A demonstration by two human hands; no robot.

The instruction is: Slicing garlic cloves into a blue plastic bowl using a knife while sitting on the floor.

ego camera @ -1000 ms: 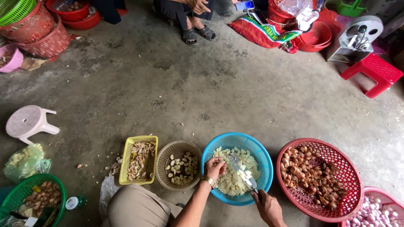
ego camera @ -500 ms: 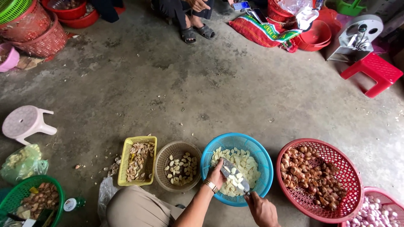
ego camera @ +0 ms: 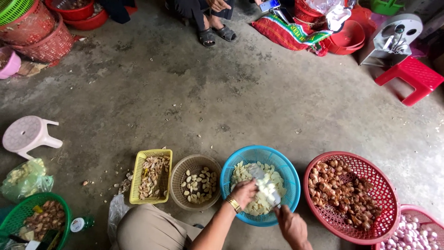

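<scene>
Two hands over a blue basket (ego camera: 231, 172), low in the middle of the view, on bare concrete floor (ego camera: 222, 92). Inside, a heap of pale peeled cloves (ego camera: 273, 178). Left hand (ego camera: 243, 193), gold watch (ego camera: 232, 203) at the wrist, curled closed around a pale clove above the heap, fingers bent in. Right hand (ego camera: 291, 225) just beside it at the basket's near rim, wrapped tight round the handle of a small knife (ego camera: 274, 200), blade up against the clove in the left hand. Just left of the blue basket, touching or nearly so, a round tan basket (ego camera: 178, 178) with a thin scatter of pale pieces. Further left, a yellow rectangular tray (ego camera: 135, 185) of brownish skins, a few bits spilled on the floor beside it. Right of the blue basket, a large red basket (ego camera: 384, 194) full of brown unpeeled bulbs, and at the bottom right corner another red rim around pinkish peeled ones (ego camera: 411, 234). Bottom left, a green basket (ego camera: 18, 213) with brown scraps, a clear plastic bag (ego camera: 25, 178) above it, then a pale pink stool (ego camera: 25, 134). Far across the floor, another person's sandalled feet (ego camera: 215, 33), red baskets top left (ego camera: 41, 32), a striped sack (ego camera: 289, 34), a red stool (ego camera: 409, 76) bearing a grey metal slicing machine (ego camera: 391, 39).
</scene>
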